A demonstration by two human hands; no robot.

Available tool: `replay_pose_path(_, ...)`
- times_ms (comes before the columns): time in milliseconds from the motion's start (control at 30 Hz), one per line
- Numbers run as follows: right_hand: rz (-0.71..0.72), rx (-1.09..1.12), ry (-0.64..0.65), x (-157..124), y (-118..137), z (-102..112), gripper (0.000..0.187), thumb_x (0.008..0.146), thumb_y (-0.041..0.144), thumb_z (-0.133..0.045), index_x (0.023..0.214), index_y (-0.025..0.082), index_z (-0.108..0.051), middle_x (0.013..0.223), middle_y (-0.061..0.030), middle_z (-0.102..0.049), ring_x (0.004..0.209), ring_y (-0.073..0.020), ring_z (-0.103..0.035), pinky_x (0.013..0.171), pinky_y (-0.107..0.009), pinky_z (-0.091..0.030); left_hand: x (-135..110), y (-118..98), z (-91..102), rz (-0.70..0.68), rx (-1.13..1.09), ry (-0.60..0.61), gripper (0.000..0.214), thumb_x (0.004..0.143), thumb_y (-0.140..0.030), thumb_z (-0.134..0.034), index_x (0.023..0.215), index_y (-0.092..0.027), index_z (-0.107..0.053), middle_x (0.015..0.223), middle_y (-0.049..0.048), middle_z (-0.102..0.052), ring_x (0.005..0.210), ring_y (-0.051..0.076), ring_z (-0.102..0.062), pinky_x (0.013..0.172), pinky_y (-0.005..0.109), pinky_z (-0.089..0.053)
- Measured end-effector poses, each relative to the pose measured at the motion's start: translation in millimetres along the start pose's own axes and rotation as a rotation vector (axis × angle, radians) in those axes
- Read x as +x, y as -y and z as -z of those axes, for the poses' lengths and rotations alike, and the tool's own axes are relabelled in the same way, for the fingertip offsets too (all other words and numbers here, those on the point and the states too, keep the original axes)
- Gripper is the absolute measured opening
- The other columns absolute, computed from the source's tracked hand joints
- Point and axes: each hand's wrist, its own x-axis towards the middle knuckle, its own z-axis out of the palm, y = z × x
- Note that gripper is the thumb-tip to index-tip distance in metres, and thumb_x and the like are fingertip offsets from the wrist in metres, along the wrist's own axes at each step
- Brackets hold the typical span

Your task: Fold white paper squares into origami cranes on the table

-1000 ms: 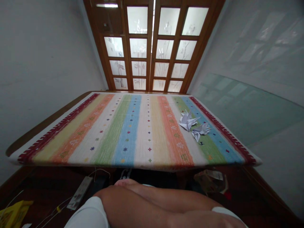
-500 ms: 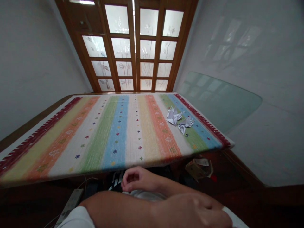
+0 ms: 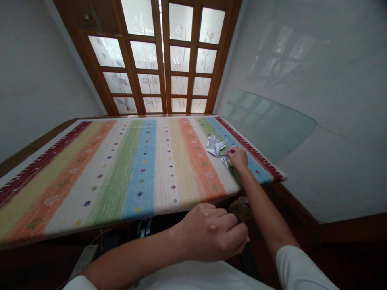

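Note:
My right hand (image 3: 238, 157) reaches over the right part of the table, its fingers pinched on a folded white paper crane (image 3: 225, 160). The hand covers part of that crane. Just to its left, more white folded paper cranes (image 3: 215, 146) lie close together on the cloth; they overlap, so I cannot tell how many. Below the table's near edge, above my lap, my left hand (image 3: 211, 232) is curled into a loose fist with its back towards me. Nothing shows in it.
A striped, patterned cloth (image 3: 163, 169) covers the table. Behind it stand wooden doors (image 3: 165, 76) with frosted panes. A pale glass-like panel (image 3: 269, 125) is at the right wall (image 3: 341, 100). A cardboard box (image 3: 241, 208) sits below the table, beside my right forearm.
My right hand has moved from near my lap out to the paper cranes and taken hold of one. My left hand has risen and shifted left. The view has turned slightly right.

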Motion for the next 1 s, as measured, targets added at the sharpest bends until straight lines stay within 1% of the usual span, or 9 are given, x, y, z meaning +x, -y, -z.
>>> replay_pose_path(133,0.092,0.091,-0.077,-14,-7,22,0.019,0.089,0.035,-0.066,0.082,0.019,-0.073,0.097,-0.0172,-0.076,0.083,-0.0275,-0.069,0.084,-0.041,-0.056,-18,28,2.5,0.119,-0.062,0.049,0.025,0.107,-0.023,-0.051,0.087,-0.018,-0.065,0.070,0.0002,-0.064,0.060,0.014,-0.063,0.051,0.029,-0.044)
replay_pose_path(267,0.179,0.447,-0.068,-45,4,49,0.037,0.089,0.056,-0.066,0.095,0.020,-0.072,0.087,-0.0105,-0.076,0.070,-0.0261,-0.070,0.065,-0.037,-0.059,-34,77,-6.6,0.534,-0.309,-0.018,0.014,0.104,-0.025,-0.057,0.106,-0.019,-0.069,0.084,0.0032,-0.072,0.069,0.014,-0.068,0.064,0.025,-0.054)
replay_pose_path(333,0.192,0.553,0.019,-63,26,54,0.037,0.089,0.057,-0.066,0.095,0.021,-0.069,0.079,-0.0074,-0.074,0.066,-0.0256,-0.071,0.058,-0.035,-0.058,-34,101,-17.0,0.717,-0.497,-0.067,0.032,0.096,-0.037,-0.072,0.123,-0.020,-0.066,0.107,0.0086,-0.074,0.083,0.017,-0.071,0.067,0.026,-0.059)
replay_pose_path(433,0.267,0.620,0.178,-81,68,49,0.031,0.091,0.054,-0.066,0.094,0.022,-0.066,0.073,-0.0040,-0.072,0.061,-0.0234,-0.072,0.055,-0.032,-0.057,-28,129,-31.3,0.860,-0.739,-0.147,0.045,0.090,-0.045,-0.079,0.126,-0.021,-0.064,0.129,0.0136,-0.070,0.103,0.022,-0.073,0.072,0.028,-0.062)
replay_pose_path(500,0.323,0.652,0.264,-86,92,40,0.030,0.094,0.053,-0.065,0.090,0.023,-0.064,0.072,-0.0029,-0.072,0.057,-0.0212,-0.072,0.053,-0.030,-0.054,-27,145,-34.8,0.889,-0.797,-0.127,0.038,0.087,-0.045,-0.082,0.112,-0.020,-0.067,0.118,0.0110,-0.073,0.101,0.022,-0.074,0.074,0.028,-0.061)
replay_pose_path(600,0.355,0.701,0.267,-87,113,24,0.032,0.096,0.054,-0.065,0.087,0.024,-0.063,0.078,-0.0036,-0.074,0.056,-0.0190,-0.071,0.052,-0.028,-0.053,-32,164,-31.3,0.929,-0.841,-0.127,0.034,0.088,-0.048,-0.081,0.096,-0.018,-0.067,0.101,0.0068,-0.074,0.088,0.020,-0.075,0.074,0.029,-0.060)
replay_pose_path(733,0.313,0.819,0.219,-85,123,2,0.030,0.096,0.052,-0.067,0.101,0.023,-0.066,0.095,-0.0068,-0.077,0.066,-0.0191,-0.074,0.056,-0.028,-0.059,-45,177,-24.7,0.974,-0.853,-0.200,0.039,0.081,-0.049,-0.087,0.094,-0.018,-0.066,0.101,0.0056,-0.073,0.090,0.019,-0.076,0.075,0.028,-0.060)
replay_pose_path(867,0.387,0.913,0.168,-91,126,-8,0.045,0.092,0.046,-0.075,0.131,0.027,-0.063,0.112,-0.0075,-0.077,0.092,-0.0215,-0.077,0.081,-0.036,-0.066,-54,175,-25.4,1.050,-0.888,-0.286,0.044,0.078,-0.051,-0.090,0.094,-0.017,-0.065,0.098,0.0047,-0.074,0.080,0.017,-0.077,0.075,0.029,-0.063)
replay_pose_path(1000,0.559,0.765,0.186,-102,124,-5,0.017,0.097,0.040,-0.073,0.109,0.028,-0.077,0.125,-0.0096,-0.074,0.104,-0.0246,-0.075,0.083,-0.038,-0.066,-59,165,-27.1,1.085,-0.853,-0.277,0.044,0.080,-0.054,-0.088,0.095,-0.017,-0.071,0.099,0.0071,-0.077,0.072,0.017,-0.077,0.062,0.026,-0.061)
